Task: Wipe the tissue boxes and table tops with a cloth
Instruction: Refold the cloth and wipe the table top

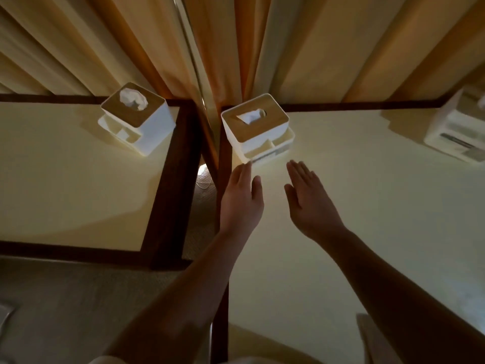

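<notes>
A white tissue box with a wooden lid [256,127] stands at the far left corner of the cream table top [367,206]. My left hand [242,198] reaches toward its near left corner, fingers straight, fingertips at the box's base. My right hand [309,198] hovers just right of it, flat and empty, short of the box. A second, matching tissue box [136,118] sits on the left table top [65,179]. A third box [456,130] stands blurred at the far right. A pale cloth-like shape [372,334] lies near the bottom right, partly hidden by my right arm.
Dark wooden frames edge both tables, with a narrow gap [204,195] between them showing carpet and a light spot. Orange-beige curtains [236,48] hang right behind the tables. Grey carpet [65,298] covers the floor at the lower left.
</notes>
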`<move>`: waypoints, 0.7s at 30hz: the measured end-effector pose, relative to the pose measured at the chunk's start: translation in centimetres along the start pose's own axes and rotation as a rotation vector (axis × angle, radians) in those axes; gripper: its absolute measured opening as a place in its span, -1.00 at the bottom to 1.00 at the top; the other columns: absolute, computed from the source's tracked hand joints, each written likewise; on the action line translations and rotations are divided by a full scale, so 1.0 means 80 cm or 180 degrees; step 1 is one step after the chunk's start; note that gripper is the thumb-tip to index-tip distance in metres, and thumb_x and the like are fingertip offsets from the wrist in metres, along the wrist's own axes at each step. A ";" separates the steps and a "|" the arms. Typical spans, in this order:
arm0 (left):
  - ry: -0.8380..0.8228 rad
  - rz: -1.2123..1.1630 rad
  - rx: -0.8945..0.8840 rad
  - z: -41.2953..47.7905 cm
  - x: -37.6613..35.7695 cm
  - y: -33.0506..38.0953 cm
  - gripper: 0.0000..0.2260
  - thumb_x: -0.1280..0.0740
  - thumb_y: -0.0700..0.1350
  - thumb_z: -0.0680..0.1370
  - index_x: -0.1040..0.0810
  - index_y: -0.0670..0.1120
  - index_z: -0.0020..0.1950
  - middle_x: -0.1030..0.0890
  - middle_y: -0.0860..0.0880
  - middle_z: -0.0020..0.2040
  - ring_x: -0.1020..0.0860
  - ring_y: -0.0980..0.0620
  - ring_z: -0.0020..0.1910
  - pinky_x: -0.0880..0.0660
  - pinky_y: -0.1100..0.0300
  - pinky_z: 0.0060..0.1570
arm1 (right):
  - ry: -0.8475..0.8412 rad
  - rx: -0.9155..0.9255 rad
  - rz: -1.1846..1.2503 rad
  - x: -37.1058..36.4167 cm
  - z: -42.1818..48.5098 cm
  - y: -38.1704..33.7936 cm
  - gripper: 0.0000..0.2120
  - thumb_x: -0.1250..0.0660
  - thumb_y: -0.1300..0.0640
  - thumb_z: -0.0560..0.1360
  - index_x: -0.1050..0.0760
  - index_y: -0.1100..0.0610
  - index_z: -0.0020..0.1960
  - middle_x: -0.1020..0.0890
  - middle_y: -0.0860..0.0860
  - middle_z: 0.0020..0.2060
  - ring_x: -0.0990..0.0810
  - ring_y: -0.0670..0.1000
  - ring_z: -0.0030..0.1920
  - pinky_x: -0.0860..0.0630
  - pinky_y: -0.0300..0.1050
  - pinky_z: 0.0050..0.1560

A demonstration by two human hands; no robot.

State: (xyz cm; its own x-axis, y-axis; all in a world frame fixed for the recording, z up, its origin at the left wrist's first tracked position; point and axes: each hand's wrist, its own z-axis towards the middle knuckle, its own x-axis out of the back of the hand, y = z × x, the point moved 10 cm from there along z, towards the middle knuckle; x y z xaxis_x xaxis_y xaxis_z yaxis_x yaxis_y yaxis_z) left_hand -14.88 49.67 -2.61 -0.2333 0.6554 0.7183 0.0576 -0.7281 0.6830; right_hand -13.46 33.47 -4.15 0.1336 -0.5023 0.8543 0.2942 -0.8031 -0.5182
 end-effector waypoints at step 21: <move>-0.1580 -0.0522 -0.0241 -0.375 -0.224 0.199 -0.58 -0.12 -0.01 0.78 -0.36 -0.12 0.61 -0.43 -0.08 0.56 -0.46 -0.10 0.47 -0.46 0.04 0.40 | -0.0405 0.0059 -0.0793 0.016 -0.420 0.219 -0.51 -0.07 -0.01 0.66 -0.37 0.13 0.52 -0.42 0.11 0.48 -0.35 0.20 0.55 -0.24 0.30 0.56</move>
State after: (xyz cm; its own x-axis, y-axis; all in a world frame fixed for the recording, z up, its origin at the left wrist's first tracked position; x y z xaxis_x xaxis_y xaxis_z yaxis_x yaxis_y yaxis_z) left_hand -38.90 20.35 -8.56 0.2555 0.7648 0.5915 -0.0157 -0.6084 0.7935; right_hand -39.97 7.97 -13.52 0.1725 -0.2447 0.9541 0.3501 -0.8902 -0.2916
